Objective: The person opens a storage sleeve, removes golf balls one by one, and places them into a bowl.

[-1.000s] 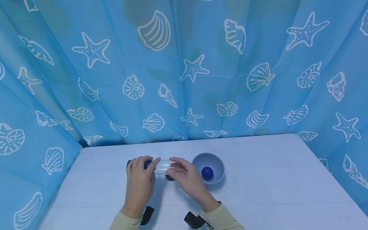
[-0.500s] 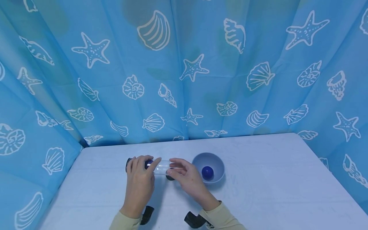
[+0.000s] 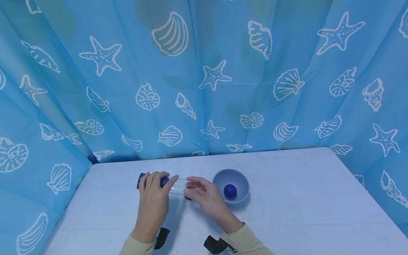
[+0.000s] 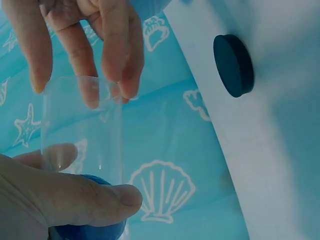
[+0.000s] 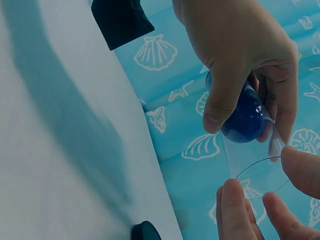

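Note:
A clear plastic tube [image 4: 82, 125] lies across both hands above the table, a blue ball [image 5: 245, 117] showing through its wall. My left hand [image 3: 153, 202] grips it around the ball, thumb on the near side. Past those fingers a dark end piece [image 3: 140, 180] sticks out at the left. The fingertips of my right hand [image 3: 207, 198] hold the tube's open rim from several sides. A black round cap [image 4: 234, 65] rests on the table, mostly covered by the tube and right hand in the head view.
Just right of the right hand stands a grey-blue bowl [image 3: 239, 177] with a blue ball [image 3: 230, 191] in it. A white cloth covers the table [image 3: 302, 198]. Behind it hangs a blue curtain [image 3: 223, 106] with shell prints. Dark wrist cameras [image 3: 215, 244] sit at the wrists.
The tube and left hand have shifted slightly left, and the tube's left end has risen a little, so more of the dark end piece shows. Both hands keep their hold.

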`<state>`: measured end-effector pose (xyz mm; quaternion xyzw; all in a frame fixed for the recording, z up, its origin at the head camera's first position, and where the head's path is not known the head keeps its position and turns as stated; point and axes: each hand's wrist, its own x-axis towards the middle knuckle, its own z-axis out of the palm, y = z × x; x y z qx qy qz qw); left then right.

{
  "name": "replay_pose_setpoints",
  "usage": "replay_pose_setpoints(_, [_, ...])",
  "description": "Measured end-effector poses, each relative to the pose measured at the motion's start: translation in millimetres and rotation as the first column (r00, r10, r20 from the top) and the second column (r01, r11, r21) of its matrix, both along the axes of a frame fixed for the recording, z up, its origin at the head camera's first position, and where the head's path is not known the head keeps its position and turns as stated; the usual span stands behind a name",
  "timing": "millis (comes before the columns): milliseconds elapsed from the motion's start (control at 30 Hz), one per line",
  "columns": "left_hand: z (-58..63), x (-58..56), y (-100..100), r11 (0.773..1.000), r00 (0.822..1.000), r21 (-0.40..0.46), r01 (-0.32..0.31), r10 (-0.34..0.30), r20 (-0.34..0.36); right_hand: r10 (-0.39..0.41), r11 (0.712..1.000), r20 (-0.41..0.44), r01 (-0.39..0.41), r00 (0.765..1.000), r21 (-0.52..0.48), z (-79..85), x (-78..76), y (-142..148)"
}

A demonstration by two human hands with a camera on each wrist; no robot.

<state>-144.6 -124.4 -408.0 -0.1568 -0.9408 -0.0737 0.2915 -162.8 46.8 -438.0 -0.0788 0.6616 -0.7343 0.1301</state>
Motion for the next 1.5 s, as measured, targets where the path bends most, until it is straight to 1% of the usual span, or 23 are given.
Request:
replay_pose_setpoints(133, [2.8,1.2,-1.1,1.0,1.0,-0.002,0.015,-0.015,-0.01,0.018,0.999,0.009,-0.018,1.0,-0.034,-2.3,-0.5,-1.5])
replay_pose_setpoints(300, [4.2,1.6,-1.6,1.0,1.0,-0.003,0.017,-0.017,-0.013,0.027,0.998,0.023,-0.026,0.999,-0.061,-4.4,-0.8,-2.9])
replay_pose_setpoints(600, [4.2,1.2,-1.6,1.0,1.0,-0.005,0.013,-0.013,-0.013,0.032,0.997,0.046,-0.029,0.998,-0.077,-3.4,0.5,-2.5])
replay_pose_setpoints(800, [3.6,1.1,-0.5,1.0,1.0,-0.002,-0.002,0.002,-0.008,0.02,0.998,0.042,-0.017,0.999,-0.061,-0.9,1.3,-1.4])
replay_pose_setpoints(1033, [2.7,1.7,0.7,1.0,1.0,0.011,-0.023,0.023,-0.001,0.012,0.998,0.017,-0.011,1.0,-0.055,0.4,1.5,0.4])
replay_pose_setpoints(1300, [1.1,2.6,1.7,0.999,0.999,0.023,-0.046,0.046,0.027,-0.018,1.0,-0.008,0.018,1.0,-0.003,2.8,1.1,2.1])
replay_pose_setpoints(1500, [-0.4,1.7,2.9,0.997,0.998,0.045,-0.055,0.053,0.038,-0.026,0.999,-0.023,0.026,0.999,0.023,2.3,-1.2,3.1])
